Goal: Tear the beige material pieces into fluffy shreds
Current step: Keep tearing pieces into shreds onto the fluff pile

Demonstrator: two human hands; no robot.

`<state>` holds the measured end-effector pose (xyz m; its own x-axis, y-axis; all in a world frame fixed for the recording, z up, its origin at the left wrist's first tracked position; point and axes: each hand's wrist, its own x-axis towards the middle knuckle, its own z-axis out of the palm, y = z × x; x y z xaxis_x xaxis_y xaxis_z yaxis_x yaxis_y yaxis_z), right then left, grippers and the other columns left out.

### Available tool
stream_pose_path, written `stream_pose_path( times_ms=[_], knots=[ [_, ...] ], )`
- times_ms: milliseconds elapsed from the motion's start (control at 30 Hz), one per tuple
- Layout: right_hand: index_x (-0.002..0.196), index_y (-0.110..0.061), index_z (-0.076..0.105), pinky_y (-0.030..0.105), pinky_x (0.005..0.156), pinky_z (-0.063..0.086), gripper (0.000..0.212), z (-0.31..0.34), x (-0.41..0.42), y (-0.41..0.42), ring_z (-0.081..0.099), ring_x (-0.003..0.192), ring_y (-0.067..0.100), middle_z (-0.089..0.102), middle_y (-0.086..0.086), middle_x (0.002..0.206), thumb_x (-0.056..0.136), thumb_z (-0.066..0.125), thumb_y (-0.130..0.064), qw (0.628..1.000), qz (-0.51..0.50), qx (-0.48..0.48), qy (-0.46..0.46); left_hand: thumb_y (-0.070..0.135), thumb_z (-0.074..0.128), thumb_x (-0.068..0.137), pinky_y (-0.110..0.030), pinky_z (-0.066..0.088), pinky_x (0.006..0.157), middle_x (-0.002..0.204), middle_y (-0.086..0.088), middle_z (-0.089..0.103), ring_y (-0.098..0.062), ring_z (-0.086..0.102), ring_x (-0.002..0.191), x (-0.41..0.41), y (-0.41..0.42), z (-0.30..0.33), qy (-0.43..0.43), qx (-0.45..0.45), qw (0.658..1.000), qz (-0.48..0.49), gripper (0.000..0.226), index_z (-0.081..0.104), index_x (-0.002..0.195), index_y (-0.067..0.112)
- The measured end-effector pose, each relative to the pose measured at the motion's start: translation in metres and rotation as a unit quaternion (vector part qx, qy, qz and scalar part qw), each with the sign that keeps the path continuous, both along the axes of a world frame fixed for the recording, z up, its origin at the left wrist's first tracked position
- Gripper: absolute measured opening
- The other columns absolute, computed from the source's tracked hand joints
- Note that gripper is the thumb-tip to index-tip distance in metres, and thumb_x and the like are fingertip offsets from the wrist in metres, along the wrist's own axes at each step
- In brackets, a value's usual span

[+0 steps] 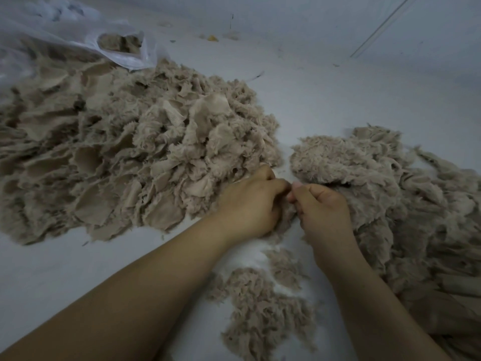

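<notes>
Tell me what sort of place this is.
Probably a plain hand-sorting workspace, not a fitted factory line: beige material heaped straight on a bare pale surface, a clear plastic bag holding more, no machines in view.

Your left hand [250, 201] and right hand [321, 204] meet knuckle to knuckle at the middle of the floor [78, 269], both pinching one small piece of material [287, 217] between them. To your left, and reaching well back, lies the large heap of pieces [117, 152]; your left hand sits at its near right edge. Behind that heap, at the far left, a plastic bag [78, 35] lies on the floor with more material in its mouth. To your right spreads the pile of shreds [390, 191], touching your right hand. Nearer you, between your forearms, lies a smaller clump of shreds [260, 308].
</notes>
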<state>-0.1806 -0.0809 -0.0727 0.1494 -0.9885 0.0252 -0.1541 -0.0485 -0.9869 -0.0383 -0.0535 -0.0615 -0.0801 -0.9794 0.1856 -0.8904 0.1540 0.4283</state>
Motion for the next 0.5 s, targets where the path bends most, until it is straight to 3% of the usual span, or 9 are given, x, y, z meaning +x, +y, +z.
stream_pose_path(
  times_ms=[67,133,200,267,367,433,500],
  knots=[
    [0.068,-0.015,0.063,0.024,0.042,0.031,0.032,-0.0005,0.0003,-0.0005,0.037,0.041,0.011,0.045,0.0,0.048,0.096,0.065,-0.03,1.0,0.004,0.005,-0.007,0.024,0.058,0.09,-0.032,0.036,0.053,0.102,0.002,0.047,-0.024,0.055,0.084,-0.0017,0.0007,-0.001,0.044,-0.038,0.998,0.011,0.001,0.058,0.089,0.024],
    [0.081,-0.018,0.062,0.021,0.042,0.037,0.017,0.0004,0.0003,-0.0011,0.045,0.041,0.005,0.054,-0.007,0.049,0.091,0.073,-0.027,1.0,0.015,0.006,-0.011,0.014,0.061,0.089,-0.039,0.048,0.064,0.096,-0.001,0.052,-0.023,0.055,0.082,0.0015,-0.001,-0.0039,0.137,-0.062,0.988,0.025,0.004,0.061,0.085,0.015],
    [0.088,-0.019,0.064,0.018,0.044,0.039,0.015,-0.0001,-0.0003,-0.0014,0.049,0.045,0.004,0.058,-0.003,0.054,0.087,0.077,-0.028,0.999,0.034,-0.004,0.019,0.005,0.061,0.088,-0.039,0.049,0.067,0.086,-0.001,0.055,-0.02,0.054,0.076,0.0044,-0.0014,-0.0036,0.211,-0.064,0.975,0.038,0.008,0.061,0.084,0.012],
    [0.078,-0.01,0.067,0.019,0.044,0.034,0.021,-0.0009,-0.0008,-0.001,0.041,0.045,0.006,0.051,0.003,0.053,0.088,0.076,-0.025,0.997,0.05,-0.026,0.053,0.002,0.057,0.091,-0.039,0.046,0.065,0.077,-0.006,0.057,-0.021,0.053,0.071,0.0046,-0.0014,-0.003,0.268,-0.053,0.961,0.054,0.01,0.058,0.083,0.008],
    [0.055,-0.009,0.059,0.016,0.039,0.027,0.04,-0.0011,-0.002,-0.0007,0.029,0.036,0.003,0.041,-0.011,0.041,0.093,0.07,-0.018,0.996,0.055,-0.028,0.062,0.003,0.053,0.097,-0.034,0.046,0.055,0.069,-0.015,0.059,-0.023,0.055,0.059,0.0035,-0.0001,0.0005,0.427,-0.026,0.901,0.074,0.015,0.055,0.082,0.002],
    [0.053,-0.009,0.055,0.02,0.042,0.028,0.044,0.0005,-0.0022,-0.0001,0.028,0.037,0.004,0.04,-0.009,0.04,0.094,0.066,-0.019,0.995,0.067,-0.029,0.068,0.004,0.053,0.098,-0.022,0.039,0.048,0.059,-0.005,0.055,-0.011,0.047,0.049,0.0049,0.0008,0.0026,0.488,-0.016,0.868,0.089,0.02,0.056,0.078,0.007],
    [0.059,-0.01,0.057,0.025,0.047,0.03,0.038,0.0018,-0.0011,0.0009,0.034,0.042,0.008,0.045,-0.004,0.046,0.094,0.067,-0.022,0.995,0.079,-0.024,0.064,0.0,0.056,0.095,-0.021,0.033,0.048,0.058,-0.007,0.05,-0.012,0.04,0.049,0.0045,0.0012,0.0037,0.489,-0.004,0.868,0.084,0.024,0.056,0.073,0.009]
  ],
)
